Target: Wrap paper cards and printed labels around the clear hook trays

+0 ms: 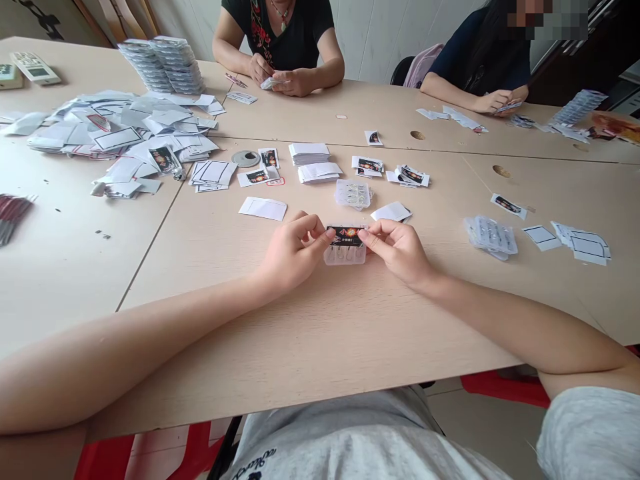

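Note:
Between my two hands is a small clear plastic box [345, 255] with compartments, a black printed label [346, 236] lying along its upper part. My left hand [297, 250] pinches the left end of the label and box, thumb on top. At the other end my right hand [397, 250] does the same, its thumb pressing the label's right corner. Just beyond them sit more clear boxes [353, 193] in a small stack. A white paper piece [391, 211] lies past my right hand, and a white card [263, 208] past my left.
A big heap of white paper pieces [125, 127] covers the left, with stacked boxes [163, 63] behind. A tape roll [245, 159] and paper stacks [309, 155] lie ahead. More boxes [491, 237] sit right. Two people [280, 40] work across the table [300, 347].

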{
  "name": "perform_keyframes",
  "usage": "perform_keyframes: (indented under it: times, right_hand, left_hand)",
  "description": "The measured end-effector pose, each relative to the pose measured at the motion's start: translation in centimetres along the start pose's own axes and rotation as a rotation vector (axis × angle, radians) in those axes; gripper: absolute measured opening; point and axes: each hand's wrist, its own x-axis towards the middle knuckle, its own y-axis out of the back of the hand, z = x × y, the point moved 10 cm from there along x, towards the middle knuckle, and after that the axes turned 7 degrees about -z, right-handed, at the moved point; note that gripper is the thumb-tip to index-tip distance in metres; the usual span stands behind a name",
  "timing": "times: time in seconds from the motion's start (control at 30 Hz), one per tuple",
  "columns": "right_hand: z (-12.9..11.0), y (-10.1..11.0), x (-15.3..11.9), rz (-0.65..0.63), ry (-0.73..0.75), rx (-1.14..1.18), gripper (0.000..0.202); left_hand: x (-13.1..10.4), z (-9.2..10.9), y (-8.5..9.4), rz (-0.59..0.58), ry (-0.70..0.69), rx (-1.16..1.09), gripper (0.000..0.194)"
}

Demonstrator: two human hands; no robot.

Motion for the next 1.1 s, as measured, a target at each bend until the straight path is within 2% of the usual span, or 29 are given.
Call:
perform_keyframes:
  times: [0.23,0.4,0.53,0.8,0.93,1.1]
  right_hand:
    - [-0.4,-0.5,0.0,-0.033,0.000,-0.008,0.028]
    - [-0.4,-0.2,-0.1,-0.013,0.003,-0.037,0.030]
    - [-0.2,-0.3,-0.2,-0.014,0.006,-0.008,0.028]
    - [-0.3,0.1,-0.1,0.019,0.024,-0.028,0.028]
    - [-0.4,-0.2,-0.1,-0.007,0.038,0.013,0.027]
    - [-0.2,-0.2,0.0,-0.020,0.037,0.038,0.026]
  left_hand:
    - [-0.4,2.5,0.8,0.086,-0.265,0.270,0.018]
    - [-0.5,3.0,0.6,0.096,-0.330,0.360,0.019]
    - [-0.3,2.3,0.5,0.056,-0.253,0.210,0.017]
    - [0.4,-1.1,-0.4,-0.005,0.069,-0.111,0.030]
    - [0.5,-1.6,-0.8,-0.017,0.081,-0.254,0.030]
    - [0.6,-1.4,-0.9,-0.017,0.063,-0.309,0.028]
